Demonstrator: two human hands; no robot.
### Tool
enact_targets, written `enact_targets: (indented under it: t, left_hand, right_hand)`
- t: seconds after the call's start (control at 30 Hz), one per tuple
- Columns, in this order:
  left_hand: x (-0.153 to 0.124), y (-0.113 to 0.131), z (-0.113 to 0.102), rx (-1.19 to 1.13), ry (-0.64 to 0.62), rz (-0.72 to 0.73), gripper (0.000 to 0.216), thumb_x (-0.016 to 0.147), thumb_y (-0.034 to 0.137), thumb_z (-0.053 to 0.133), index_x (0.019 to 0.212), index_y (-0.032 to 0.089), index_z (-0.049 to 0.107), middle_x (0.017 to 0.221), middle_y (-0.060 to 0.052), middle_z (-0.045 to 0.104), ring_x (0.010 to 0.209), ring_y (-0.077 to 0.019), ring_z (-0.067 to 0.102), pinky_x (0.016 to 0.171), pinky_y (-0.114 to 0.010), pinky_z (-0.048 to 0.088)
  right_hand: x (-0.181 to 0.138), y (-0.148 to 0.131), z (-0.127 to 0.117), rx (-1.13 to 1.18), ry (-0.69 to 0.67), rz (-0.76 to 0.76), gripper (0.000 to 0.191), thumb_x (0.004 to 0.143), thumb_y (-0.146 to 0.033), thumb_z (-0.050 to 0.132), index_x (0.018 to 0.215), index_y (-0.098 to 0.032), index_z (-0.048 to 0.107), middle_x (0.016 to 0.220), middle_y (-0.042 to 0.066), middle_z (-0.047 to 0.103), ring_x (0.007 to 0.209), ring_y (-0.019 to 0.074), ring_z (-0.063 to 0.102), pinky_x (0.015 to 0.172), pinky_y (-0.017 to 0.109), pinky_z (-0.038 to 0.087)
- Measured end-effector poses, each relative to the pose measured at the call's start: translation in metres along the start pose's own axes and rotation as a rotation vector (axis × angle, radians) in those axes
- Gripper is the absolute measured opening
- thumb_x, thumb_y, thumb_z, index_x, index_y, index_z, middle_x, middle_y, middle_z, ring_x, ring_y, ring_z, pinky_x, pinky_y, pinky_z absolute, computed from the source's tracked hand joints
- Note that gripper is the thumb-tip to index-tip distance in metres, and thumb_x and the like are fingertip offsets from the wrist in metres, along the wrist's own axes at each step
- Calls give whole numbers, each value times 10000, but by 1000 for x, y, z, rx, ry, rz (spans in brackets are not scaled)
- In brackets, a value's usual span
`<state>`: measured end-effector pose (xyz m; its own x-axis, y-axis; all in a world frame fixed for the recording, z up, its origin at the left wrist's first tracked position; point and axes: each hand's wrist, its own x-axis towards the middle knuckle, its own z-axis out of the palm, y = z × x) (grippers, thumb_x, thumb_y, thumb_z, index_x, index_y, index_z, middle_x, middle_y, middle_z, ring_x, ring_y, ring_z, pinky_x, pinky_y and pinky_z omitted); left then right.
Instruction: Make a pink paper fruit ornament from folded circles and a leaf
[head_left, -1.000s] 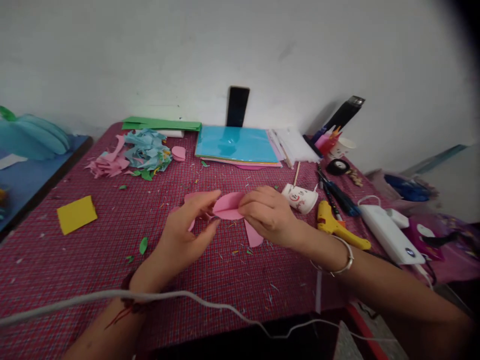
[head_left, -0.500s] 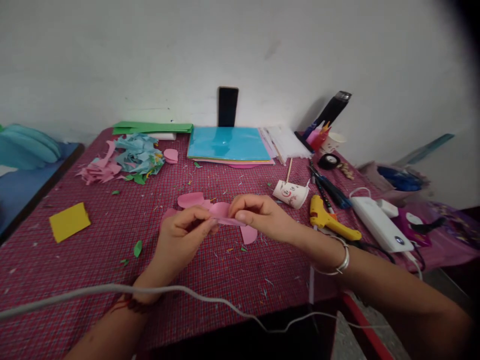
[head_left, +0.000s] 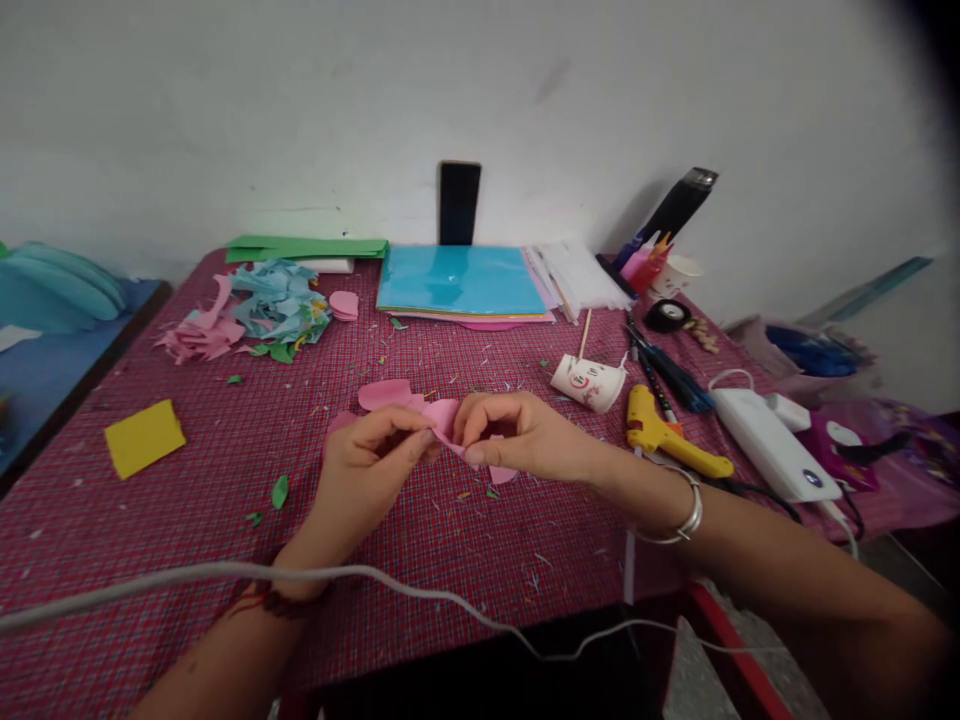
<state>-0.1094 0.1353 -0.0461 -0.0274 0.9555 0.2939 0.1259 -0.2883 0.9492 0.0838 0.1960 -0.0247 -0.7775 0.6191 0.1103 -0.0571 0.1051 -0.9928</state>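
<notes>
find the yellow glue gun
Head view, right side: the yellow glue gun lies between the tipped paper cup and the white power bank.

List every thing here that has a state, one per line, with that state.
left hand: shut, pinching the pink paper piece
right hand: shut, pinching the same piece
paper cup: lying on its side
glue gun: lying down, unheld
black phone: standing upright
blue sheets: stacked flat
</notes>
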Motion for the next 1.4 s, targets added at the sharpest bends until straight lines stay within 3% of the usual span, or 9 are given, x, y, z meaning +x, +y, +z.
enact_targets:
  t: [0.27,0.37,0.53,0.7,0.8,0.9,1.03,1.27,1.4]
  left_hand:
    - [2,4,7,-114,132,-116,222,752,168,692,957,229,632,855,25,681,688,-90,640,636,-211,527]
    - [0,5,8,-139,223,-138,136,779,194,684,865,227,583,702,66,627,567,-63,588,567,-183,487]
    - [-6,-3,13,-374,-139,-335,233,871,361,552,734,179,601,665,-7,633,579,-121,607,548,-255,518]
    - [-9,-6,19,-309,-183,-409,268,875,364,498,721,169,600,616,-27,629,548,-144,594,560,-303,523]
    - [-8,2,16,-173,-228,-319,265,864,250,462,638,185,582,588,-8,591,574,-134,556,590,-286,479]
    - [-9,11,13,37,-301,-155,232,833,180,440,625,198,541,608,12,533,577,-128,474,545,-272,398]
    - [-11,12,13,283,-362,189,213,790,115,436,593,193,460,689,-3,515,645,-137,486,583,-288,400]
    - [-8,3,11,407,-78,334,220,761,73,583,936,203,559,936,-45,633,874,-176,596,760,-342,481]
    - [-9,7,9,459,-116,529,305,749,167,696,1024,231,582,1002,-48,638,947,-202,597,859,-389,473]
  right_hand:
    - [-3,-3,6,-271,148,-10,168,759,-213,670,662,-178,538,688,-35,525,626,93,473,574,254,373]
    - [-2,-4,8,-483,295,-126,163,781,-153,592,657,-191,493,688,-27,516,634,101,484,583,259,388]
    - [-2,-1,9,-868,223,-369,141,811,-103,514,711,-198,484,777,21,571,753,136,539,684,283,447]
    - [-8,2,13,-1152,67,-503,108,891,-154,486,806,-181,548,877,67,633,831,173,560,749,331,453]
    - [-11,1,14,-946,80,-408,59,880,-180,537,934,-186,558,934,65,634,896,178,575,798,342,458]
    - [-12,-2,12,-590,208,-196,224,875,-184,553,1098,-197,537,817,7,601,743,129,575,686,280,472]
    - [-13,-7,7,-479,224,-10,81,867,-219,575,930,-206,625,705,-26,602,651,110,553,606,257,441]
    - [-16,-9,3,-615,191,-264,162,815,-74,527,836,-208,616,781,-6,653,753,121,601,709,279,462]
    - [-17,-7,6,-671,209,-354,242,802,-30,492,875,-232,603,805,-14,652,793,121,597,744,285,456]
